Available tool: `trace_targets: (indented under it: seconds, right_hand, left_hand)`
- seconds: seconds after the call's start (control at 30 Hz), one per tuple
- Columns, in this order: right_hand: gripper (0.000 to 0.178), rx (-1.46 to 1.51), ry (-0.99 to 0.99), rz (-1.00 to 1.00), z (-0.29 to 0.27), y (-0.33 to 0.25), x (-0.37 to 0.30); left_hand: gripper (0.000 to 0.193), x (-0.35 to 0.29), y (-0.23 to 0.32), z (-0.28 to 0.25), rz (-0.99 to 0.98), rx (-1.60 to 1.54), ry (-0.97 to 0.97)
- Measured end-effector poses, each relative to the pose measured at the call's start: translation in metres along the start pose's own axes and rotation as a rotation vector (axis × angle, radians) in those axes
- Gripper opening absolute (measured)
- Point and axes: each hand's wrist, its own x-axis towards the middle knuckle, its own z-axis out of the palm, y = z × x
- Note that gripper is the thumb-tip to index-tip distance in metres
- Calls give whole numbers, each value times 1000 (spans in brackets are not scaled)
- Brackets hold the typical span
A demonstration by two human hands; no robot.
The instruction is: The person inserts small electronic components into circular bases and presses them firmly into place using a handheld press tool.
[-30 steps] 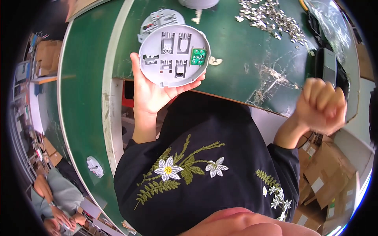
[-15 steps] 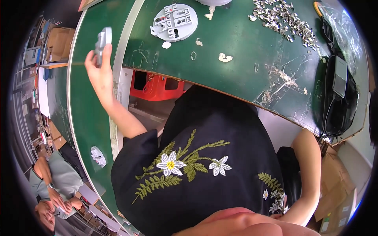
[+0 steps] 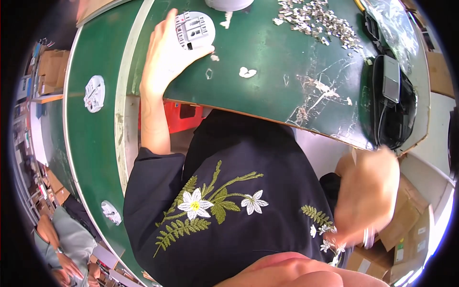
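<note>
My left hand [image 3: 165,60] spans the left side of a round light-grey plastic base [image 3: 197,29] with slots and ribs, fingers along its far edge and thumb along its near edge. That base appears to rest on the green worktable. On the green strip to the left lies a similar round plastic part [image 3: 94,94], apart from the hand. Nearer to me on the same strip is another such part [image 3: 111,213]. At the lower right, beside my body, my right hand [image 3: 366,193] is smeared by motion; its fingers cannot be made out.
A pile of small metal pieces [image 3: 318,21] is spread at the far right of the worktable [image 3: 239,93]. Along its right edge sit a black case [image 3: 401,115] and a clear plastic bag [image 3: 392,28]. Under the table stands a red bin [image 3: 179,117]. A co-worker [image 3: 71,239] is at lower left.
My left hand has let go of the plastic part, now on the left strip, and moved right onto the grey base. The right hand has come up into view. The whole view has shifted slightly.
</note>
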Motion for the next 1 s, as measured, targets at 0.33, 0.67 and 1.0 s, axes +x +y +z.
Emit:
trace_targets:
  seconds: [0.33,0.67,1.0]
  right_hand:
    - [15,-1014,727,1043,-42,149,-76]
    - [17,-1129,712,1009,-40,162,-65]
    - [16,-45,1179,1286,-9,99,-23]
  left_hand:
    - [104,-29,90,43,407,-367,-249]
    - [99,-36,71,65,469,-514,-271]
    - [82,-57,92,73,383,-443,-75]
